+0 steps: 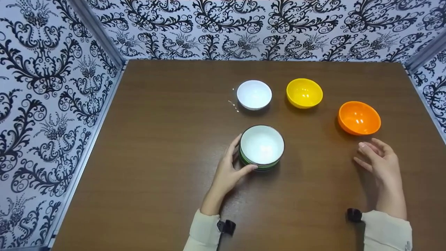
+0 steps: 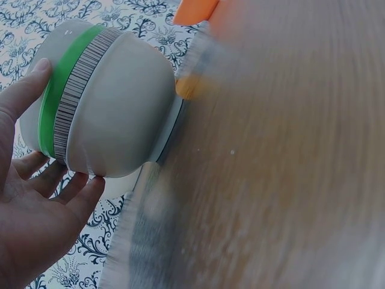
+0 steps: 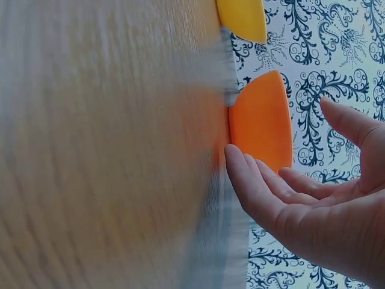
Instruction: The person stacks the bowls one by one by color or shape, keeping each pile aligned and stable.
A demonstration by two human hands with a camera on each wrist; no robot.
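Note:
In the head view my left hand (image 1: 226,174) grips the side of a stack of bowls (image 1: 262,144) at mid-table. The top bowl has a white inside and a dark rim. The left wrist view shows a green band (image 2: 63,90) and a striped band round the stack, with the thumb and fingertips on opposite sides. An orange bowl (image 1: 359,118) stands upright at the right. Just in front of it is my right hand (image 1: 385,167), fingers loosely bent and holding nothing. In the right wrist view its thumb is spread apart from the fingers beside the orange bowl (image 3: 261,123).
Behind the stack stands a small white bowl (image 1: 254,94), with a few pale specks on the brown table (image 1: 156,139) to its left. A yellow bowl (image 1: 304,93) is between the white and orange ones. Patterned walls (image 1: 230,31) border the table at the back and sides.

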